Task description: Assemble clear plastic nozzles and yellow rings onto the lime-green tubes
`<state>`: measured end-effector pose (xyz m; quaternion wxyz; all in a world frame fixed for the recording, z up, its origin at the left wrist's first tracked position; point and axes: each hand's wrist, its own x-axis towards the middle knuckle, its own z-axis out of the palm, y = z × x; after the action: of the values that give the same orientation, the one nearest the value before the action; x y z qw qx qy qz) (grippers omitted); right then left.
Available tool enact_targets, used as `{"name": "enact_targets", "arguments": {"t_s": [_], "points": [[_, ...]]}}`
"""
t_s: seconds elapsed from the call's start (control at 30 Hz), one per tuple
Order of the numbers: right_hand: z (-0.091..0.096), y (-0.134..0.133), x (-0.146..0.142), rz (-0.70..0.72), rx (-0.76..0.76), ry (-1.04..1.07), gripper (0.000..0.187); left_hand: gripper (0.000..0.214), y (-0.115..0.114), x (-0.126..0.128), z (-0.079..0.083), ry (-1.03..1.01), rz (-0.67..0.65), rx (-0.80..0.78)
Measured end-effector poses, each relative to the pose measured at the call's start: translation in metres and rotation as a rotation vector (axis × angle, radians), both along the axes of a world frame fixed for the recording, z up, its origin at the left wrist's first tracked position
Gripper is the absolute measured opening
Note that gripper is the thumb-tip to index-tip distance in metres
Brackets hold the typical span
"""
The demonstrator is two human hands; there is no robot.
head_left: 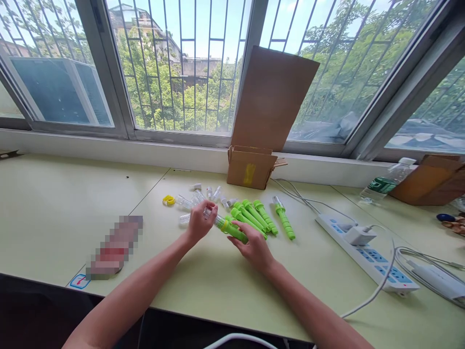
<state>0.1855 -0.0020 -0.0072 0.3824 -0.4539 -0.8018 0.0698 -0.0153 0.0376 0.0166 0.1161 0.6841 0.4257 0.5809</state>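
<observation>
Above the table, a green ribbed plastic handle (235, 231) is gripped by my right hand (254, 246), fingers wrapped along its side. My left hand (202, 220) pinches a clear plastic tube (218, 221) at the handle's upper end, and a yellow ring shows where the two meet. Just beyond my hands lie several loose clear tubes (182, 201) and several green handles (250, 216) side by side. Farther right, one green handle with a clear tube (284, 219) on it lies apart. Yellow rings (168, 199) sit left of the tubes.
An open cardboard box (250, 167) stands against the window sill. To the right are a white power strip (366, 254) with plugs and cables, and a plastic bottle (387, 182) lying tilted. A pixelated object (116, 247) lies at left beside a blue-edged sticker (80, 281).
</observation>
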Motion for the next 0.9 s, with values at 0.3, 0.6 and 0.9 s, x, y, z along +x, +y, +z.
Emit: {"name": "enact_targets", "arguments": {"t_s": [0.3,0.6,0.9], "points": [[0.0001,-0.0016,0.0001,-0.018,0.03,-0.029,0.021,0.017,-0.0006,0.0005,0.0022,-0.065,0.02,-0.03],[-0.0003,-0.0012,0.0006,0.01,-0.016,-0.014,0.028,0.016,0.0,-0.0004,0.0019,-0.076,0.021,-0.013],[-0.0002,-0.0016,0.0012,0.016,-0.057,-0.069,0.025,0.015,-0.0008,0.0004,0.0016,-0.07,0.025,0.004]]}}
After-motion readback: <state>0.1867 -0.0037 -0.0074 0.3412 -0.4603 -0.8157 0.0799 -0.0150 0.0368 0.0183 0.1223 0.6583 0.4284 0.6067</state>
